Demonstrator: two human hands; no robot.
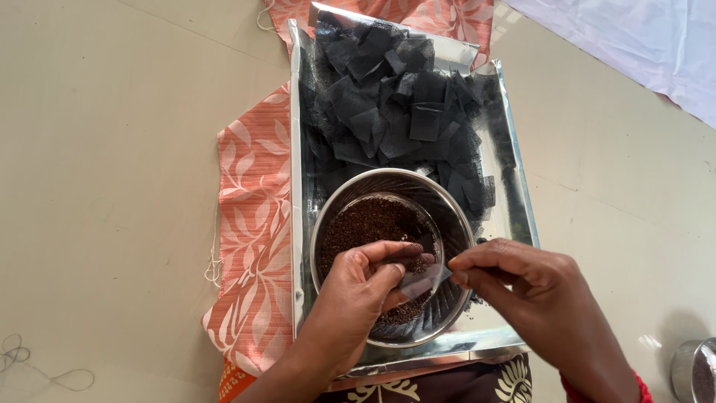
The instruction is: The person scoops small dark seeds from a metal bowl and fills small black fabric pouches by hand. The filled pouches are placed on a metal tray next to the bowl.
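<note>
Closest to me, both hands meet over the near side of the steel bowl [391, 257]. The left hand [358, 298] and the right hand [522, 287] each pinch an edge of one small square of sheer mesh [421, 280], fingers narrowed tight on it, the piece stretched between them just above the bowl's near rim. The mesh looks thin and limp, so I judge that an even, light pull from both sides would keep it flat without tearing.

Under it, the bowl holds dark brown granules [369, 224], seeds or coarse powder, I cannot tell which. At twelve o'clock from the bowl lies a heap of black mesh squares [395, 112], both sitting in a shiny silver tray [298, 224]. The tray rests on an orange leaf-patterned cloth [253, 224] spread on the pale floor [104, 186]. At four o'clock, near the frame's corner, stands a small steel container [695, 369].
</note>
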